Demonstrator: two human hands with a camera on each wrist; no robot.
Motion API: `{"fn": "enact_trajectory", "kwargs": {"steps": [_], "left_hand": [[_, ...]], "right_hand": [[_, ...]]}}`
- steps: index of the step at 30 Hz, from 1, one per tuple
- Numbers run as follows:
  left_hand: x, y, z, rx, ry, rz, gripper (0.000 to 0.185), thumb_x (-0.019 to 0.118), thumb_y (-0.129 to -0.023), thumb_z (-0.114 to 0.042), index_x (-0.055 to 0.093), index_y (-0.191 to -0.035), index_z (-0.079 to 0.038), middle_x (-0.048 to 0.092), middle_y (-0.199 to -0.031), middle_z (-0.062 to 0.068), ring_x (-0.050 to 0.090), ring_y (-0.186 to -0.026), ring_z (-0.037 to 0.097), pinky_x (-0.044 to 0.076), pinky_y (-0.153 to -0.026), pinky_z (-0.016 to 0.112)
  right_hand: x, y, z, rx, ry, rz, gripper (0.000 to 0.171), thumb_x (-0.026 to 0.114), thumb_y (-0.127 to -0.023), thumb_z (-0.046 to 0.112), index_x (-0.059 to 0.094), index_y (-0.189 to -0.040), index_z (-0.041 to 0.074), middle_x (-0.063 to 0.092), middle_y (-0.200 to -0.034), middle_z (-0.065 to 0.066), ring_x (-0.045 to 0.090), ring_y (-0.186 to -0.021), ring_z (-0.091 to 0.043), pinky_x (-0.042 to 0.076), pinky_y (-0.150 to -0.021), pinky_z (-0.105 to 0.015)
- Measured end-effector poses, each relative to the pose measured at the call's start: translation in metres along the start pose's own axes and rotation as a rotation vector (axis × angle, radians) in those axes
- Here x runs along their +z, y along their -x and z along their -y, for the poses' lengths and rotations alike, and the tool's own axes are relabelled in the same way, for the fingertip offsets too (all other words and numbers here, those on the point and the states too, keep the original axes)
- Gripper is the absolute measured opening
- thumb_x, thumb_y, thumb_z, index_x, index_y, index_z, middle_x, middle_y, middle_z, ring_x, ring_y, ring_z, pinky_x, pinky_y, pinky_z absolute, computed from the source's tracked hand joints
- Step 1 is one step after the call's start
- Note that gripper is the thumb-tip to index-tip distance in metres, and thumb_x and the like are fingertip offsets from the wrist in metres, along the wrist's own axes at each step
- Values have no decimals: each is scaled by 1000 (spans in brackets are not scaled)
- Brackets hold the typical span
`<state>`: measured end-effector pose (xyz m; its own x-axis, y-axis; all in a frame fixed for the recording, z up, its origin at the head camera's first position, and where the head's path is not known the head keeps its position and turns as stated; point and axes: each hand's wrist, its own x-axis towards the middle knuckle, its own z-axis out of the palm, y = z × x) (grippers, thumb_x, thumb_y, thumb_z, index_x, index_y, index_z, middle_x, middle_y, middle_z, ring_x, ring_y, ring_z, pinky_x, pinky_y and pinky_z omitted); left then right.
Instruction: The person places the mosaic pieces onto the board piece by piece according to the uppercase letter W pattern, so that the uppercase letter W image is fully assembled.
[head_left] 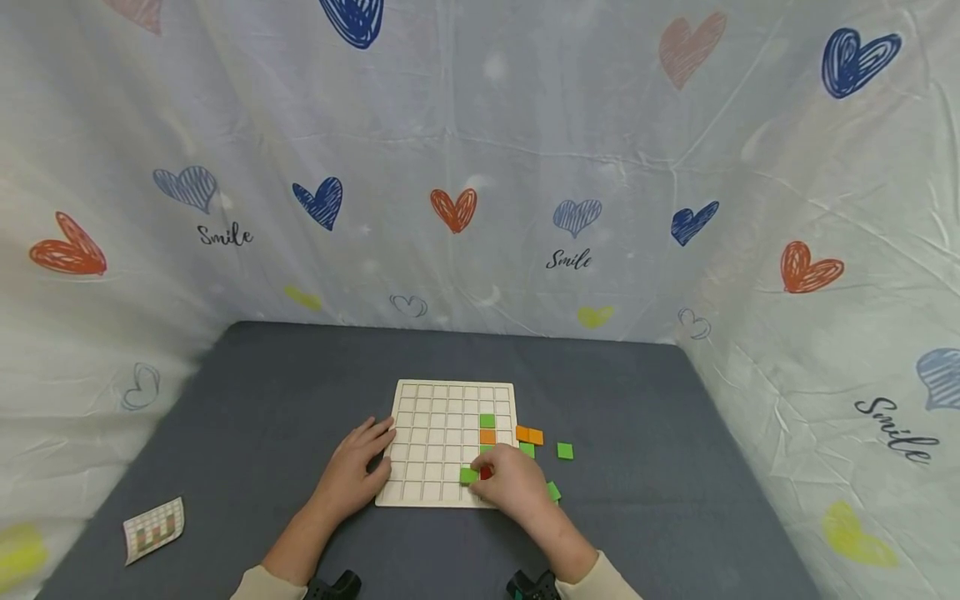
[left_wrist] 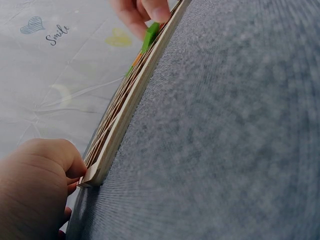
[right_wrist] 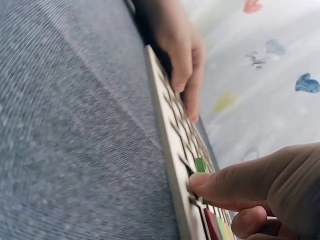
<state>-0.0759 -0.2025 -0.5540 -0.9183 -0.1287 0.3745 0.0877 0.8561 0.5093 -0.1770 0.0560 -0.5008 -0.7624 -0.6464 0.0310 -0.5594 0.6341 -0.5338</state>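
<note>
The step in hand appears to be seating a green tile into a cell near the front edge of the wooden grid board. The right hand rests over the board's front right corner with its fingers bent down onto the tile; the right wrist view shows a fingertip pressing the tile's edge against the grid, so the hand presses rather than grasps. A red tile lies just beside that fingertip, partly under the hand. Ahead of the right hand, a green tile and an orange tile already sit in the same column of the board. Loose orange tiles and further green tiles lie on the grey table just to the right of the hand. The left hand lies released, fingers extended against the board's left edge, steadying it. The next move likely calls for pushing the tile flat into its cell while the board is held still. A pattern card lies well to the left of the left hand. The backdrop sheet bears hearts and the word "Smile"
</note>
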Motion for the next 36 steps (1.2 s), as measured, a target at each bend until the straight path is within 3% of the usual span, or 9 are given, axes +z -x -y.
{"fn": "enact_trajectory", "kwargs": {"steps": [5, 11, 20, 26, 36], "left_hand": [[0, -1, 0, -4, -6, 3, 44, 59, -88, -14, 57, -131, -7, 47, -141, 5, 33, -134, 33, 23, -108, 56], [-1, -1, 0, -2, -7, -2, 44, 60, -88, -14, 57, -131, -7, 47, -141, 6, 34, -134, 33, 23, -108, 56], [1, 0, 0, 4, 3, -11, 44, 61, -88, -14, 58, -131, -7, 47, -141, 6, 34, -134, 33, 23, -108, 56], [1, 0, 0, 29, 5, -30, 44, 62, -86, -12, 58, -130, -5, 49, -139, 8, 36, -132, 35, 26, -106, 58], [0, 0, 0, 8, -3, -9, 44, 62, -87, -13, 58, -130, -6, 48, -140, 6, 34, -133, 34, 24, -107, 57]], "right_hand": [[5, 0, -1, 9, 50, -40, 16, 79, -71, 22, 79, -87, 19, 64, -83, 10, 55, -69, -5, 44, -55, -24], [6, 3, 2, -52, 101, -143, 6, 79, -72, 19, 78, -75, 24, 66, -74, 14, 56, -62, -3, 43, -48, -21], [-4, 0, -2, -88, 122, -68, 17, 76, -75, 24, 78, -92, 23, 55, -73, 10, 44, -57, -4, 34, -42, -21], [-26, -2, -18, -15, 69, -110, 21, 71, -79, 22, 76, -100, 19, 47, -69, 7, 38, -54, -10, 31, -43, -23], [-47, -11, -59, 157, 45, -132, 31, 68, -77, 14, 73, -108, 11, 49, -78, 0, 42, -63, -16, 35, -50, -28]]}}
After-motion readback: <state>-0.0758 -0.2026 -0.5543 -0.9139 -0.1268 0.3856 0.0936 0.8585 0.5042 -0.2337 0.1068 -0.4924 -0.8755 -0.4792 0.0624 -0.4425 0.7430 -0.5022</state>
